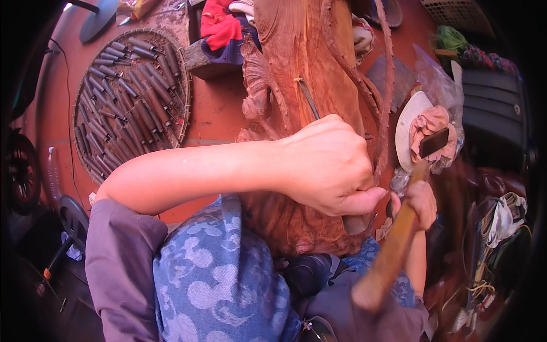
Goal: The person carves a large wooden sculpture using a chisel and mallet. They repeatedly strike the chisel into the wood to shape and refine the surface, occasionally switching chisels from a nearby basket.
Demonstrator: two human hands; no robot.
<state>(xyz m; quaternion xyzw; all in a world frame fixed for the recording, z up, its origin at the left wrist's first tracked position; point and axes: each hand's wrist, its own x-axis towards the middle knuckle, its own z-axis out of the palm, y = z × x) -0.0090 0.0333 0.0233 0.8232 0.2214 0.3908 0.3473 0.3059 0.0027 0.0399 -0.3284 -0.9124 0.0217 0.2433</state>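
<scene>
My left hand (327, 165) is closed around a carving chisel. The chisel's dark metal blade (308, 100) points away from me, its tip at the carved wooden piece (336, 68), and its handle end (357, 224) sticks out below my fist. At the right, my right hand (420, 204) grips a hammer partway along its wooden handle (390, 256). The hammer's dark head (434, 143) is up beyond that hand, apart from the chisel. The reddish-brown wood carries carved relief (257, 85) on its left side and curved, branch-like strips on its right.
A round woven tray (188, 74) of many chisels lies on the red floor at the left. Red cloth (217, 25) rests on a wooden block (213, 62). A white hat (407, 122) with pink cloth lies at the right, near a dark plastic chair (493, 102). A bottle (53, 171) stands far left.
</scene>
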